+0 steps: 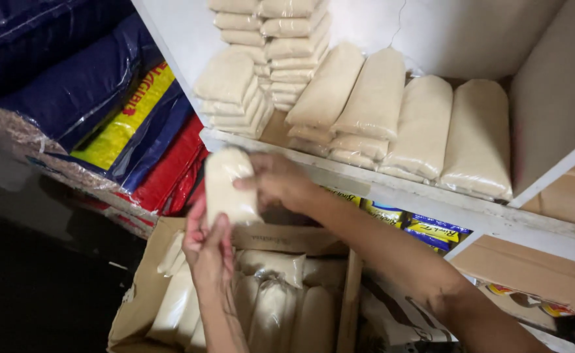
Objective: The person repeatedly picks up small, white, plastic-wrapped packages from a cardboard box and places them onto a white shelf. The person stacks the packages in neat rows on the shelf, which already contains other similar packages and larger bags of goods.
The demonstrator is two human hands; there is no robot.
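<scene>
Light is falling brightest on the white shelf [431, 196] and its pale packets [425, 124], while the floor at lower left is sinking into near black, glare is streaking the blue sacks [85, 85], and slight softness is blurring the hands and the frame's edges.

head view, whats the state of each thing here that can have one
left hand: grip closed on the lower end of the white packet
right hand: grip closed on the packet's upper right side
white packet: sealed, held upright above the box
cardboard box: open, flaps out, partly filled with packets
white shelf: stocked with leaning and stacked packets
sacks: closed, piled on the left
</scene>
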